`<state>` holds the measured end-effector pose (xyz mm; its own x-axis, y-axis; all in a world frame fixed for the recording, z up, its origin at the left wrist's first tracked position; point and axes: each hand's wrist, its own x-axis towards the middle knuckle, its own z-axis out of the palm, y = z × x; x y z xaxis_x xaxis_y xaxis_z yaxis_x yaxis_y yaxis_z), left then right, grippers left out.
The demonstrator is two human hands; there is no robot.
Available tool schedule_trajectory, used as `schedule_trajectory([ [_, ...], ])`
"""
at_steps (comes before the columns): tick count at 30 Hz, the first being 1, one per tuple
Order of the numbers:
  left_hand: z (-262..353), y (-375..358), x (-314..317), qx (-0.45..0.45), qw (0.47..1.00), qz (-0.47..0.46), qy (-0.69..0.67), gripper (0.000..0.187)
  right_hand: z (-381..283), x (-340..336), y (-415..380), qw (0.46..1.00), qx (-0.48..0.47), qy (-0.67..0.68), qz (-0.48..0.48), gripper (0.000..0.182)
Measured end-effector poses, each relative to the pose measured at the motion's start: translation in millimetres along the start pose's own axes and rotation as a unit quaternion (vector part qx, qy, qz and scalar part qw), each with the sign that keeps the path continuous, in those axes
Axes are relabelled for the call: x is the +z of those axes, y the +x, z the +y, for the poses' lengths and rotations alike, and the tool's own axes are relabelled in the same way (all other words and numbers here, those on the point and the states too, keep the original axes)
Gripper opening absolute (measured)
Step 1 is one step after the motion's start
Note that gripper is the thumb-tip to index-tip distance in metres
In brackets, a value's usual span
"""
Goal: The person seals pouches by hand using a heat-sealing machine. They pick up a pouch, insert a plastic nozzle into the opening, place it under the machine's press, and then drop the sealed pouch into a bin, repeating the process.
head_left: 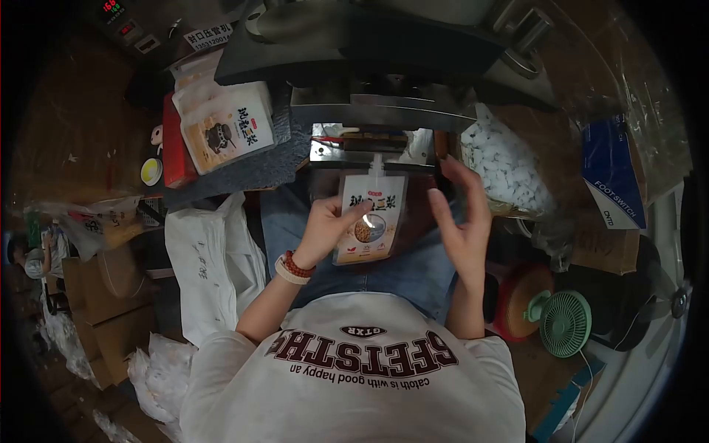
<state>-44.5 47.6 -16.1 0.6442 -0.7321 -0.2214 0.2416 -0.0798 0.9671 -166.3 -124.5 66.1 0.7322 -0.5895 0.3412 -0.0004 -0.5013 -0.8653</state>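
Note:
My left hand (329, 225) grips a white spouted pouch (373, 221) by its left edge, thumb across its front. The pouch hangs upright over my lap, its spout reaching up to the metal jaw of the sealing machine (369, 144). My right hand (461, 214) is raised just right of the pouch, fingers spread, holding nothing and not touching it. A beaded bracelet sits on my left wrist.
A stack of printed pouches (225, 125) lies on a shelf at the left. A bag of white caps (506, 166) sits right of the machine. A blue foot-switch box (613, 173), a green fan (565, 321) and white sacks (210, 266) surround my seat.

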Motion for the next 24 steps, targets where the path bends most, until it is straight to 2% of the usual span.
schedule_trajectory([
  [1,1.3,6.2,0.0,-0.035,0.999,0.010,-0.037,0.023,3.3,-11.9,-4.1,1.000,0.001,0.000,0.001,0.039],
  [3,16.2,19.8,3.6,-0.047,0.995,0.017,-0.090,0.023,8.7,-34.0,-13.4,0.994,-0.081,0.041,-0.061,0.031],
  [4,22.7,26.5,4.2,-0.059,0.988,0.025,-0.143,0.023,3.0,-39.4,-19.1,0.973,-0.108,0.132,-0.157,0.030],
  [5,25.6,34.3,2.3,-0.068,0.985,0.017,-0.158,0.023,-2.5,-43.7,-23.2,0.933,-0.135,0.221,-0.251,0.030],
  [6,26.4,39.7,1.9,-0.067,0.985,0.019,-0.158,0.023,-5.1,-34.5,-28.0,0.853,-0.173,0.344,-0.353,0.039],
  [7,27.1,45.2,2.1,-0.059,0.983,0.018,-0.173,0.022,-11.0,-17.8,-33.5,0.744,-0.205,0.456,-0.443,0.049],
  [9,27.3,50.2,3.9,-0.051,0.982,0.017,-0.184,0.022,-34.6,5.4,-54.2,0.625,-0.204,0.504,-0.560,0.072],
  [10,26.5,51.0,5.8,-0.041,0.979,0.021,-0.197,0.022,-39.4,14.1,-58.0,0.625,-0.207,0.505,-0.558,0.072],
  [12,26.2,52.6,6.0,-0.031,0.977,0.022,-0.208,0.022,-45.4,26.9,-62.5,0.561,-0.242,0.473,-0.634,0.092],
  [16,27.3,51.0,4.3,-0.052,0.976,0.024,-0.209,0.027,-50.5,42.0,-64.0,0.568,-0.260,0.454,-0.635,0.101],
  [18,26.7,51.2,4.6,-0.055,0.976,0.021,-0.212,0.028,-52.7,50.4,-68.6,0.501,-0.267,0.460,-0.683,0.114],
  [21,23.5,51.7,2.6,-0.056,0.977,0.024,-0.203,0.028,-52.5,48.0,-66.0,0.482,-0.258,0.463,-0.697,0.115],
  [24,22.1,52.7,2.2,-0.065,0.976,0.027,-0.208,0.022,-45.0,35.1,-65.7,0.489,-0.246,0.486,-0.681,0.113],
])
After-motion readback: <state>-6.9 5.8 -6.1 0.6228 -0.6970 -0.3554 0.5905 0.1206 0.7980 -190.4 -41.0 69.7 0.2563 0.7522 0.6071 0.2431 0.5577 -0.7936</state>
